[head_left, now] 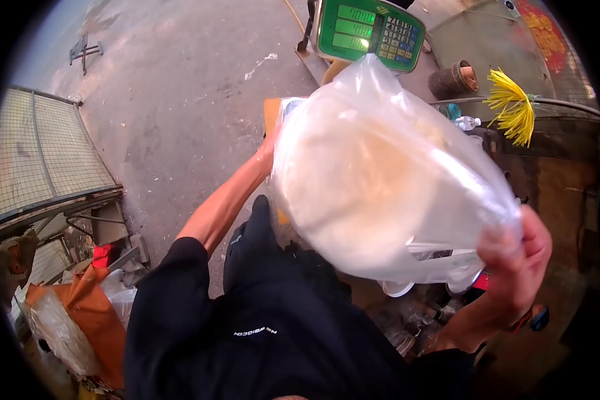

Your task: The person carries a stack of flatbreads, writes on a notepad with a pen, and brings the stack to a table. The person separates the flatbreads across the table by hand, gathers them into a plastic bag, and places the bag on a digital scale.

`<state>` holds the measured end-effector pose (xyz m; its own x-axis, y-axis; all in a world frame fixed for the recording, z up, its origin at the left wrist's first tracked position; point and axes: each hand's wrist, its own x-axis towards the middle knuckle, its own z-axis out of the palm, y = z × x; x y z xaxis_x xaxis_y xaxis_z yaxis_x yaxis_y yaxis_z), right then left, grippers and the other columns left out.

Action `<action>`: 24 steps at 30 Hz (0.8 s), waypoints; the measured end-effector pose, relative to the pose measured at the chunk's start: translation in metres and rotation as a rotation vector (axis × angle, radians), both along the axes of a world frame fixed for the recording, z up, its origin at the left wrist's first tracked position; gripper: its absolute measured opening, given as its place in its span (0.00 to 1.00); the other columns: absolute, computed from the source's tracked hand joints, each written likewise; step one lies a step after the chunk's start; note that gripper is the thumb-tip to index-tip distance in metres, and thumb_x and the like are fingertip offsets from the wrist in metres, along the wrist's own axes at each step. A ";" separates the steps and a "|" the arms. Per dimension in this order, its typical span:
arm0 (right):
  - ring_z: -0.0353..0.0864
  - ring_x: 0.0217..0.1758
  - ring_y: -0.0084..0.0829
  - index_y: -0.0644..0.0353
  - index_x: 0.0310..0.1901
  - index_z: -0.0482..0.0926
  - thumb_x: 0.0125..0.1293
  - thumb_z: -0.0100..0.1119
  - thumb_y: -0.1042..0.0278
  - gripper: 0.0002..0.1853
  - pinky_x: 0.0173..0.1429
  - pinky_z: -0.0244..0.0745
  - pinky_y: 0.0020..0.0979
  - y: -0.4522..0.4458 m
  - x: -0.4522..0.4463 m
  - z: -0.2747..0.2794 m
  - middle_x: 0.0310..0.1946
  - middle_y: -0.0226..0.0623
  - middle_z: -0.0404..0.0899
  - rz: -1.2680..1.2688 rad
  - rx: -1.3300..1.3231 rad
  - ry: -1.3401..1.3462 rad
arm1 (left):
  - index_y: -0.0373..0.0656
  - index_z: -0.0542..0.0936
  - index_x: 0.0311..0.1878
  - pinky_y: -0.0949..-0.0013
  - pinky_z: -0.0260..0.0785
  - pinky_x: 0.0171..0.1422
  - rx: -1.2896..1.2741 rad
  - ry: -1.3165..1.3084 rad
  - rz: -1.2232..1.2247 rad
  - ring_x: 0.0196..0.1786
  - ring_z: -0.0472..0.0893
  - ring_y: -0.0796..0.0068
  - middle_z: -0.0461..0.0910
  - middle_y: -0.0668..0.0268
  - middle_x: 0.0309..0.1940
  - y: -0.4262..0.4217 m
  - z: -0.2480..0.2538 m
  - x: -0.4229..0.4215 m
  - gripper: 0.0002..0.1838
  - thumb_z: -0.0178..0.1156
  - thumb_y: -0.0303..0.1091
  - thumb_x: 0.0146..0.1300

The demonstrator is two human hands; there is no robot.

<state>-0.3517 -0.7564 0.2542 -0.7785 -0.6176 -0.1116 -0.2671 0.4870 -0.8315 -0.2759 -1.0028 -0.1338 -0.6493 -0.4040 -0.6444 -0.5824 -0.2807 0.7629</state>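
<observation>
A large translucent plastic bag [353,180], puffed out and wrinkled, spreads in front of me and covers much of the view. My right hand [517,257] is closed on its lower right edge, a little blurred. My left hand [272,143] reaches to the bag's left side, where its fingers are hidden behind the plastic. I cannot tell what that hand grips. Just beyond it shows the corner of an orange-brown cardboard piece [271,112]. Beyond the bag's top stands a green digital scale display [370,33] with lit numbers and a keypad.
A yellow bristle bundle [511,107], a plastic bottle [468,123] and a rusty bucket [453,80] are at the right. Wire mesh panels [47,147] stand at the left, above scrap and an orange sheet [90,320]. White containers [398,288] show under the bag.
</observation>
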 end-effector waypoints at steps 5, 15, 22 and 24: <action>0.78 0.37 0.37 0.67 0.36 0.80 0.44 0.69 0.46 0.29 0.48 0.69 0.31 0.004 -0.009 -0.017 0.32 0.43 0.80 0.237 -0.024 0.726 | 0.37 0.82 0.42 0.66 0.69 0.38 -0.277 0.109 0.491 0.31 0.79 0.69 0.82 0.65 0.29 -0.007 -0.046 0.019 0.18 0.55 0.43 0.64; 0.67 0.33 0.38 0.60 0.35 0.68 0.73 0.35 0.52 0.20 0.41 0.61 0.42 0.157 -0.104 -0.004 0.34 0.50 0.74 0.216 -0.612 0.795 | 0.36 0.77 0.41 0.71 0.69 0.44 -0.747 0.528 0.690 0.35 0.76 0.75 0.79 0.64 0.31 0.034 0.172 0.109 0.11 0.53 0.34 0.66; 0.80 0.40 0.53 0.66 0.45 0.77 0.67 0.51 0.50 0.22 0.44 0.78 0.44 0.055 -0.024 -0.065 0.40 0.54 0.78 0.719 -0.237 0.782 | 0.41 0.74 0.33 0.58 0.69 0.55 -1.553 0.964 -0.841 0.43 0.77 0.65 0.76 0.62 0.34 0.172 0.280 0.048 0.15 0.61 0.44 0.53; 0.74 0.50 0.55 0.66 0.46 0.76 0.62 0.55 0.49 0.24 0.58 0.69 0.49 0.061 -0.030 -0.092 0.45 0.54 0.76 0.627 0.108 0.868 | 0.41 0.73 0.35 0.58 0.67 0.51 -1.383 0.773 -0.717 0.38 0.76 0.64 0.74 0.62 0.29 0.176 0.240 0.037 0.16 0.60 0.45 0.56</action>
